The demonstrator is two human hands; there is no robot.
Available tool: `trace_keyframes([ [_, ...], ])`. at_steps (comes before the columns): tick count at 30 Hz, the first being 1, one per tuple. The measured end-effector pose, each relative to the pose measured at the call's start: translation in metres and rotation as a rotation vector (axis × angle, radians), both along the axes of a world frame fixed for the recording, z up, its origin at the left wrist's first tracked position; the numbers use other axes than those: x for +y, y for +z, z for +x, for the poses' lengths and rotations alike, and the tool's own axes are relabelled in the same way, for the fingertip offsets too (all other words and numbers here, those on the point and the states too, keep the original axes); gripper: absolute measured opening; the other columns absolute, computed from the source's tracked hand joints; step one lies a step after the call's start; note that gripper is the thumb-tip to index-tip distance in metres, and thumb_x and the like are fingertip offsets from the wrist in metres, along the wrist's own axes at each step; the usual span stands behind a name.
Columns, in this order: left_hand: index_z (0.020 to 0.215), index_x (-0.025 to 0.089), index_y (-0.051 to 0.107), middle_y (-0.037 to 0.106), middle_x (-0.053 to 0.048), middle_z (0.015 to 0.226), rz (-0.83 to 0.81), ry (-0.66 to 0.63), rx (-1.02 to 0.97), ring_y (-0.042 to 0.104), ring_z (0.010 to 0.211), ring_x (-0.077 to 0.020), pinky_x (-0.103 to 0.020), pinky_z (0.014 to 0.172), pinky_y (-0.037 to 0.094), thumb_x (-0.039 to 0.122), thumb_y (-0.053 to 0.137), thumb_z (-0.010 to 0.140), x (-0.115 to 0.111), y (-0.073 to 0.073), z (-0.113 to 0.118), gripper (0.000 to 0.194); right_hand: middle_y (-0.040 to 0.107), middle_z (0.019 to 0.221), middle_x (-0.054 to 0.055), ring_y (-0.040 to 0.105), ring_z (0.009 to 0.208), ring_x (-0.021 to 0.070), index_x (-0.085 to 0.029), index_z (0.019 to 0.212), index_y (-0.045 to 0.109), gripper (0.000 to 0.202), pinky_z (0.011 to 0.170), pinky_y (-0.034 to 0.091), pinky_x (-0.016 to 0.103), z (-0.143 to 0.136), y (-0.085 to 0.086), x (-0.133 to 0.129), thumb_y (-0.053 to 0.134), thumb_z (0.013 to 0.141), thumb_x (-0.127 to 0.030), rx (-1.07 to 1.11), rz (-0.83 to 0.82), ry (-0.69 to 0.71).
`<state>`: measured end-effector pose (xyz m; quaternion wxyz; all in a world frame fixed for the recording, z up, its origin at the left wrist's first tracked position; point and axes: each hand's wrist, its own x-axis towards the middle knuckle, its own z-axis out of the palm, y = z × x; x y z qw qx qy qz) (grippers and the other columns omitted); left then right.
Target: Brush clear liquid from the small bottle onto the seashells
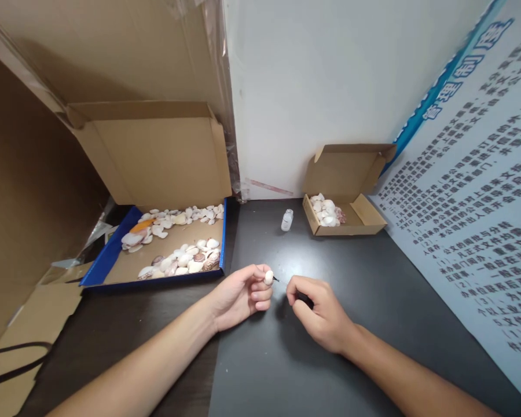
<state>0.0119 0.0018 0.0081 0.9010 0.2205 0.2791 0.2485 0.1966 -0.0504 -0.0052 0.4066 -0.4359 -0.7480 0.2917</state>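
Observation:
Pinched between the thumb and fingers of my left hand [243,295] is a small whitish shell [268,277]. My right hand [323,313] is closed around the black handle of a small brush [304,299]. From my right fist a thin stem reaches left, and its dark tip is at the shell's right side; whether it touches cannot be told. Beyond my hands, a small clear bottle [287,220] with whitish contents stands upright with no cap on it.
An open blue-edged cardboard box [156,282] at left holds many shells in two groups. At back right, a smaller open cardboard box [347,230] holds white shells and some pinkish pieces. A white wall [312,87] and a printed poster [460,202] bound the dark table [260,376].

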Motion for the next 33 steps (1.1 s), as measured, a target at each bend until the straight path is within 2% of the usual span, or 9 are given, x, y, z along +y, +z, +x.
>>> trace_keyframes([
  [7,0.072,0.017,0.050,0.026,0.008,0.057,-0.024,0.001,0.031,0.018,0.050,-0.0076,-0.020,0.049,0.025,0.012,0.052,0.080,-0.002,0.000,-0.005,0.009,0.046,0.059,-0.003,0.042,0.052,0.0127,-0.023,0.066,0.042,0.014,0.052,0.033,0.025,-0.012,0.001,0.001,0.041,0.070,-0.010,0.083,0.063,0.038],
  [16,0.071,0.016,0.050,0.025,0.007,0.057,-0.046,0.020,0.039,0.018,0.049,-0.0074,-0.021,0.048,0.024,0.011,0.047,0.083,0.000,0.001,-0.009,0.014,0.041,0.056,-0.005,0.037,0.050,0.0114,-0.022,0.065,0.040,0.017,0.050,0.030,0.024,-0.010,0.002,0.004,0.041,0.072,-0.006,0.095,-0.035,0.028],
  [24,0.070,0.016,0.050,0.028,0.006,0.058,-0.048,0.035,0.034,0.021,0.049,-0.0077,-0.021,0.049,0.027,0.014,0.049,0.083,0.000,0.002,-0.009,0.013,0.049,0.065,-0.002,0.045,0.058,0.0131,-0.021,0.072,0.047,0.015,0.055,0.033,0.024,-0.008,0.001,0.007,0.041,0.073,-0.007,0.071,-0.080,0.111],
  [28,0.071,0.016,0.051,0.026,0.007,0.057,-0.040,0.034,0.057,0.021,0.049,-0.0078,-0.020,0.049,0.027,0.014,0.050,0.083,0.000,0.003,-0.010,0.012,0.048,0.062,-0.003,0.043,0.057,0.0127,-0.021,0.069,0.044,0.016,0.055,0.032,0.024,-0.006,0.000,0.007,0.040,0.072,-0.006,0.060,-0.132,0.114],
  [33,0.073,0.016,0.051,0.027,0.007,0.057,-0.048,0.036,0.047,0.021,0.049,-0.0077,-0.020,0.049,0.028,0.013,0.050,0.083,0.001,0.003,-0.011,0.011,0.050,0.067,-0.001,0.045,0.060,0.0139,-0.021,0.073,0.046,0.016,0.056,0.034,0.026,-0.005,0.001,0.006,0.040,0.076,-0.007,0.075,-0.104,0.158],
])
